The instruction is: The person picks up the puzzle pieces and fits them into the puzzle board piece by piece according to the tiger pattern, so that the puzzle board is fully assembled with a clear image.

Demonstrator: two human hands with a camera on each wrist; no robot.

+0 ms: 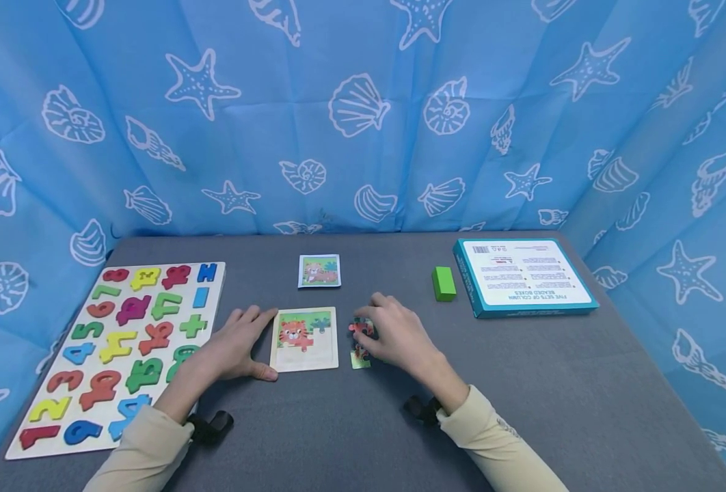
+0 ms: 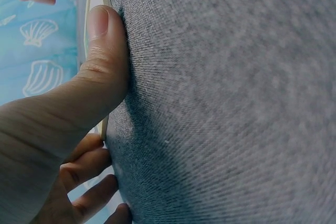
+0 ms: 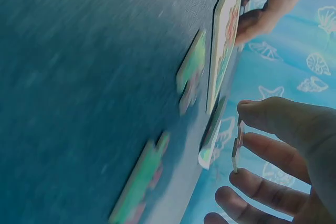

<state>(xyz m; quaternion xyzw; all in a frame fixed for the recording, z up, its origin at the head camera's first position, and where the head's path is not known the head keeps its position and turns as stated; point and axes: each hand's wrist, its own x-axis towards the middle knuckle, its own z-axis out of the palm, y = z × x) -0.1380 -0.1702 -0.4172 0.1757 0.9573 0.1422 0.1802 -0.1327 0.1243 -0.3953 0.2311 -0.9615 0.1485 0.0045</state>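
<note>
A square wooden jigsaw board [image 1: 321,353] lies on the table, a tiger's face and a green piece set in its frame. My left hand [image 1: 236,345] rests at its left side, forefinger at the far corner and the nearly straight thumb [image 2: 102,51] at the near one. Right of the board, my right hand [image 1: 394,331] pinches a small flat puzzle piece [image 3: 239,145] between thumb and fingers, above the table. Below it lie two loose pieces, one green and pink [image 3: 191,66], the other mostly green [image 3: 139,182].
A picture card [image 1: 320,271] lies behind the board. Left is a number board [image 1: 215,294] with coloured numerals. A green block [image 1: 444,283] and a teal-edged box [image 1: 526,277] stand at the back right. A blue shell-patterned curtain [image 1: 363,150] hangs behind the grey table.
</note>
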